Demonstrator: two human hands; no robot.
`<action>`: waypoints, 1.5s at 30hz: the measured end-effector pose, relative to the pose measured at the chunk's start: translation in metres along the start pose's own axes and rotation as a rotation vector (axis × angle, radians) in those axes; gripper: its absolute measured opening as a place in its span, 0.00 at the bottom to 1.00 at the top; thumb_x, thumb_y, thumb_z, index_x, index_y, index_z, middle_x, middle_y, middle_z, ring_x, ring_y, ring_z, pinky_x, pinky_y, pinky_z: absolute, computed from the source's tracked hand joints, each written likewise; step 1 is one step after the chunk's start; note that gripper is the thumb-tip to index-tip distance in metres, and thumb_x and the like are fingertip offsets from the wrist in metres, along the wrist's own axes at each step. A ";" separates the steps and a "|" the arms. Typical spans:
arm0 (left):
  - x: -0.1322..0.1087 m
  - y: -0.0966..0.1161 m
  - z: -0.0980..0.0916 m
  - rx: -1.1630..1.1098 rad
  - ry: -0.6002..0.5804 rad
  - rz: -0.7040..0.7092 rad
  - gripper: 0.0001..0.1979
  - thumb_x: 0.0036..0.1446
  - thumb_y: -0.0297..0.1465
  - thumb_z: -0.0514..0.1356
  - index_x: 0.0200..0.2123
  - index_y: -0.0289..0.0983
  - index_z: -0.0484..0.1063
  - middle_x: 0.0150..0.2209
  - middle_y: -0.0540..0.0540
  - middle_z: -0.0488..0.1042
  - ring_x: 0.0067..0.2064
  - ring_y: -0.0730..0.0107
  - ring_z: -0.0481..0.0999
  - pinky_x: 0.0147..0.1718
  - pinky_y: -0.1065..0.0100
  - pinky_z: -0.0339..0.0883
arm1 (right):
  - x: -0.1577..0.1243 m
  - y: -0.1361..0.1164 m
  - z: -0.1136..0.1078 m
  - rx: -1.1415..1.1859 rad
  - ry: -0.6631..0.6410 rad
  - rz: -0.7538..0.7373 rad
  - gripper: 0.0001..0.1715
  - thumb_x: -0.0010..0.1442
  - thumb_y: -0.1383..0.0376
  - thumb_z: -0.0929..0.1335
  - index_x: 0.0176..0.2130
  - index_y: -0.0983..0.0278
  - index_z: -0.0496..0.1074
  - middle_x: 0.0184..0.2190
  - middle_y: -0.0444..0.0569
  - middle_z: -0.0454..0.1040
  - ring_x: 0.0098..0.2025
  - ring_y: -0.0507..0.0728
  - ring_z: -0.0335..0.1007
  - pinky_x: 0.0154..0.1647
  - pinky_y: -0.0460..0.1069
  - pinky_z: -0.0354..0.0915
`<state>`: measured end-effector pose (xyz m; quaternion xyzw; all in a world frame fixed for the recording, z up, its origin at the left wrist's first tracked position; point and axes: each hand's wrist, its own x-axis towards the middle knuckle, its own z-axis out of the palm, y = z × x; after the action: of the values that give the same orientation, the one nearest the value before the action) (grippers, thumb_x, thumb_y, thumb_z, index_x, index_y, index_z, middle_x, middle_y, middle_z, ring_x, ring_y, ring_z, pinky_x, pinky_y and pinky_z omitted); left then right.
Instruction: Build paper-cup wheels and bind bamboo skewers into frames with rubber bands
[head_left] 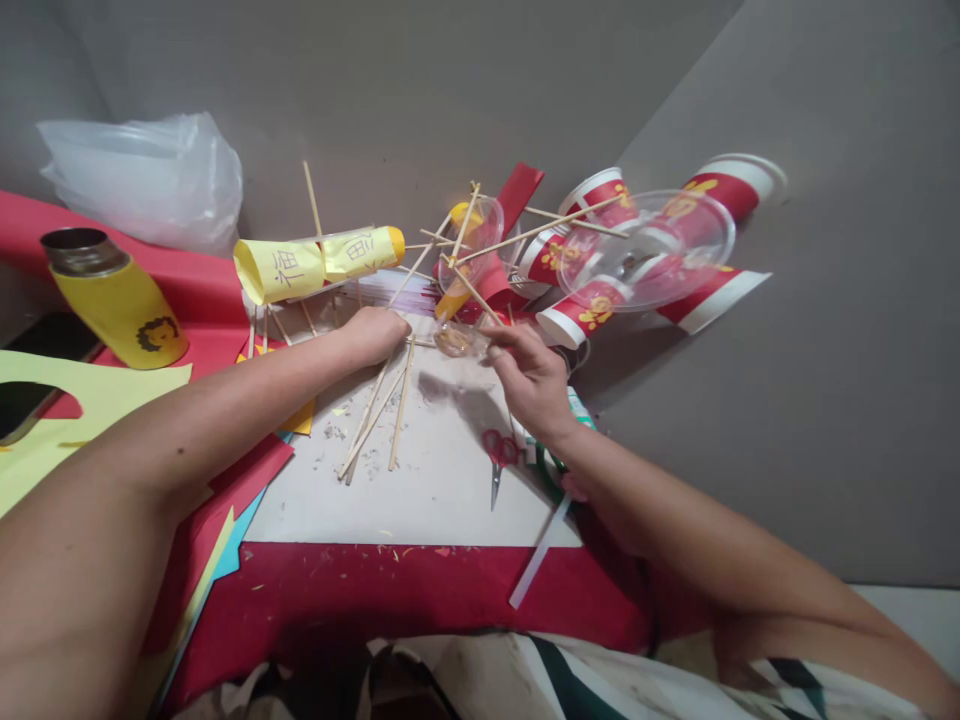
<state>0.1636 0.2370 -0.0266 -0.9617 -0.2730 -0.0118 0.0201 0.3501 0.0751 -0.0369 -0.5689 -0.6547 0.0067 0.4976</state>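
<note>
My left hand (pixel 379 335) is closed over the table, its fingers curled round the lower end of a thin wooden stick (pixel 411 276). My right hand (pixel 531 378) pinches the end of another wooden stick (pixel 478 294). Both sticks belong to an angled stick frame (pixel 463 228) standing behind the hands. Between the hands sits a crumpled-looking clear plastic piece (pixel 459 341); what it is I cannot make out. Several loose sticks (pixel 373 428) lie below my left hand. Red-handled scissors (pixel 499 460) rest below my right hand.
At left are a yellow bottle (pixel 124 305), coloured paper (pixel 82 395) and a plastic bag (pixel 150 180). A yellow paper model (pixel 319 262) on sticks stands behind my left arm. Red-white paper cups (pixel 596 305) with a clear plastic disc (pixel 709 235) stand right. A translucent stick (pixel 540 555) overhangs the front.
</note>
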 end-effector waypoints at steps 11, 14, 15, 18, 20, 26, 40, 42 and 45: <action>-0.039 0.023 -0.016 -0.125 0.029 -0.250 0.26 0.64 0.46 0.54 0.53 0.31 0.76 0.49 0.30 0.81 0.52 0.42 0.81 0.46 0.57 0.72 | -0.031 -0.060 -0.024 0.748 0.071 1.027 0.16 0.43 0.69 0.77 0.37 0.62 0.79 0.28 0.41 0.71 0.29 0.48 0.67 0.29 0.43 0.72; -0.043 0.038 -0.017 -0.143 -0.048 -0.267 0.34 0.59 0.52 0.59 0.55 0.30 0.74 0.50 0.28 0.80 0.54 0.39 0.79 0.48 0.55 0.72 | -0.037 -0.065 -0.030 0.760 0.070 1.040 0.15 0.47 0.71 0.75 0.38 0.61 0.78 0.28 0.41 0.71 0.29 0.48 0.69 0.30 0.43 0.73; -0.043 0.042 -0.016 -0.145 -0.060 -0.267 0.34 0.58 0.51 0.61 0.56 0.29 0.73 0.51 0.28 0.80 0.55 0.38 0.79 0.49 0.55 0.72 | -0.038 -0.066 -0.031 0.766 0.078 1.040 0.14 0.48 0.71 0.74 0.37 0.61 0.77 0.27 0.41 0.71 0.29 0.49 0.69 0.29 0.43 0.72; -0.042 0.049 -0.015 -0.155 -0.073 -0.266 0.30 0.57 0.40 0.63 0.59 0.29 0.70 0.53 0.28 0.79 0.56 0.38 0.78 0.51 0.53 0.71 | -0.042 -0.073 -0.032 0.797 0.121 1.051 0.12 0.49 0.72 0.73 0.37 0.62 0.77 0.26 0.41 0.71 0.27 0.49 0.68 0.26 0.43 0.71; -0.041 0.049 -0.016 -0.161 -0.089 -0.266 0.27 0.57 0.33 0.62 0.59 0.30 0.70 0.53 0.29 0.79 0.56 0.40 0.78 0.50 0.55 0.72 | -0.045 -0.077 -0.031 0.822 0.142 1.060 0.13 0.49 0.73 0.72 0.37 0.62 0.76 0.26 0.41 0.71 0.27 0.48 0.68 0.26 0.43 0.71; -0.049 0.035 -0.022 -0.202 -0.142 -0.296 0.24 0.51 0.30 0.65 0.53 0.34 0.75 0.51 0.35 0.80 0.54 0.48 0.79 0.47 0.64 0.71 | -0.049 -0.081 -0.021 0.884 0.098 1.029 0.13 0.51 0.73 0.71 0.38 0.61 0.76 0.28 0.41 0.72 0.29 0.49 0.70 0.30 0.44 0.72; -0.104 0.008 -0.022 -0.416 -0.114 -0.405 0.13 0.49 0.32 0.65 0.40 0.40 0.70 0.33 0.46 0.78 0.33 0.60 0.78 0.29 0.68 0.65 | -0.120 -0.077 -0.073 -0.234 -0.167 0.307 0.14 0.65 0.61 0.65 0.42 0.61 0.79 0.37 0.51 0.82 0.35 0.57 0.75 0.39 0.52 0.69; -0.106 0.008 -0.019 -0.436 -0.112 -0.400 0.13 0.50 0.33 0.65 0.38 0.41 0.67 0.31 0.48 0.76 0.31 0.62 0.77 0.27 0.68 0.63 | -0.139 -0.082 -0.080 -0.307 -0.253 0.358 0.15 0.66 0.59 0.65 0.44 0.61 0.80 0.38 0.51 0.83 0.35 0.58 0.76 0.38 0.52 0.68; -0.109 0.011 -0.019 -0.476 -0.098 -0.408 0.13 0.51 0.33 0.65 0.39 0.42 0.64 0.31 0.51 0.74 0.28 0.66 0.73 0.26 0.69 0.61 | -0.158 -0.084 -0.081 -0.430 -0.309 0.428 0.17 0.67 0.57 0.64 0.46 0.61 0.79 0.40 0.53 0.84 0.38 0.60 0.78 0.39 0.53 0.66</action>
<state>0.0768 0.1695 -0.0119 -0.8644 -0.4503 -0.0326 -0.2213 0.3196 -0.1181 -0.0494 -0.7775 -0.5746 0.0591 0.2486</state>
